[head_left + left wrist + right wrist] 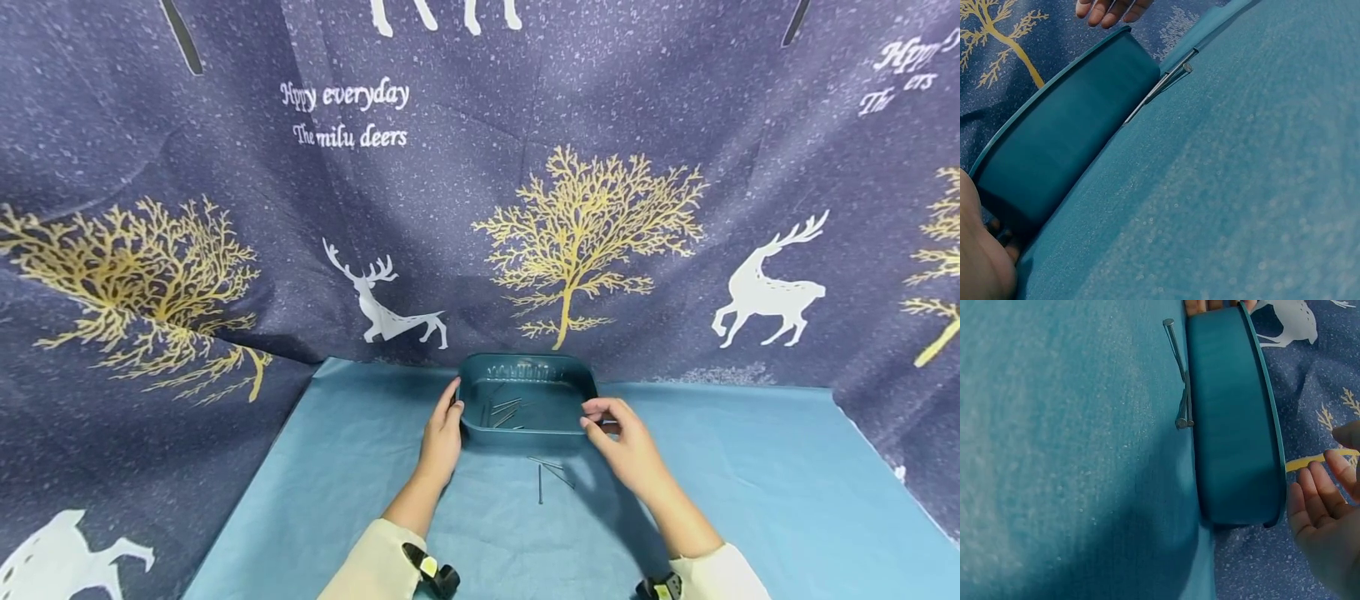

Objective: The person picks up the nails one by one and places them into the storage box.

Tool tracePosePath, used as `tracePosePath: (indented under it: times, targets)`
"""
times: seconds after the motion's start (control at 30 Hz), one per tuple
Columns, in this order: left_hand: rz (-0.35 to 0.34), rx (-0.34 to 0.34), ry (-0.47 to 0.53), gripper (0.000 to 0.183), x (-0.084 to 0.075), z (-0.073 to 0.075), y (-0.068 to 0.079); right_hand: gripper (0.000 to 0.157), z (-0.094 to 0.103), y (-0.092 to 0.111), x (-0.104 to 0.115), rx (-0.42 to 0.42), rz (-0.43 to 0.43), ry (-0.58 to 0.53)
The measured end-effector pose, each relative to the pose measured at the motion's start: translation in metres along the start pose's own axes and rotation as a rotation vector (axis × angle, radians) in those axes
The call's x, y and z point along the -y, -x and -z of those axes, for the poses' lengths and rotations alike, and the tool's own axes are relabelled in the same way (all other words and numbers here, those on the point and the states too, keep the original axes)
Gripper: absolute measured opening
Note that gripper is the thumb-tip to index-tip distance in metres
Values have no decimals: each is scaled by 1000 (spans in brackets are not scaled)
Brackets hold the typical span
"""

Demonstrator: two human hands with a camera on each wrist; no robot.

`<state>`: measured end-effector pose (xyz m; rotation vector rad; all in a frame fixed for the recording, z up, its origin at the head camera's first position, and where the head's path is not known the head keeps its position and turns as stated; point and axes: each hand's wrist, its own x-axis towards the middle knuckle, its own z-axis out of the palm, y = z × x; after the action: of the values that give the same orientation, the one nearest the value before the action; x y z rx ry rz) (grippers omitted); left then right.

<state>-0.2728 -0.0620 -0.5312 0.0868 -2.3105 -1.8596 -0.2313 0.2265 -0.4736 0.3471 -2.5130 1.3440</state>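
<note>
A dark teal plastic tray (525,439) stands on the blue cloth, with several nails (506,406) lying loose inside it. In front of its near wall, 3 more nails (540,485) lie on the cloth. My left hand (441,437) rests against the tray's left side, its fingers extended along the wall; part of them is hidden behind the tray in the left wrist view. At the tray's right near corner hovers my right hand (626,442), fingers loosely bent. In the right wrist view that hand (1329,512) is apart from the rim, with nothing visible between its fingers.
Blue cloth (750,483) covers the table. Behind it hangs a dark blue curtain (480,208) printed with deer and yellow trees, close to the tray's far side. Black wrist cameras (442,579) are strapped over both light sleeves (375,567).
</note>
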Motion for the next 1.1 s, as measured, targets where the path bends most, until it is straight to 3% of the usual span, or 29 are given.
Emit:
tracePosePath:
  times: [0.33, 0.7, 1.1]
  targets:
    - [11, 3, -6, 44, 0, 0, -2, 20, -3, 6, 4, 0, 95, 0]
    - [22, 10, -9, 44, 1, 0, 0, 20, -4, 13, 5, 58, 82, 60]
    - [9, 16, 9, 44, 2, 1, 0, 22, -6, 17, 4, 100, 144, 111]
